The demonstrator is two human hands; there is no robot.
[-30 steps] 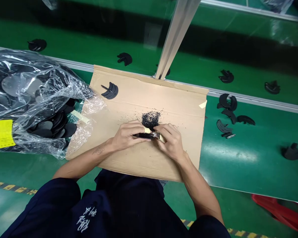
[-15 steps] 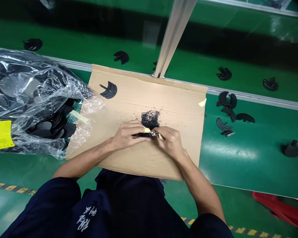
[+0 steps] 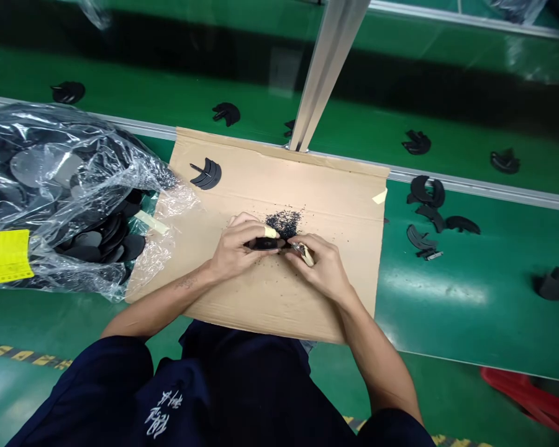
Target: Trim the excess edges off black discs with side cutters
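Near the middle of the frame, both hands meet over a sheet of brown cardboard that lies across the person's lap and the edge of a green table. The left hand is clenched around a small black part: the thumb lies below it and the curled fingers close over its top, so only its right end shows between them. One fingertip of that hand wears a pale tape wrap. The right hand grasps a small blade tool in a pinch of thumb and forefinger, and the tool's tip touches the right end of the black part. The 2 hands sit just beside each other, with the part bridging the narrow gap.

Just above the fingers, a small heap of black shavings lies on the cardboard, with loose specks scattered around it. At the upper left corner of the cardboard lies 1 black crescent-shaped piece.

At the left of the frame sits a clear plastic bag full of dark round parts, with a yellow label on it. To the right of the cardboard, a cluster of black pieces lies on the green surface. More black pieces rest well apart on the green conveyor belt along the top. A pale metal post rises from the cardboard's far edge.
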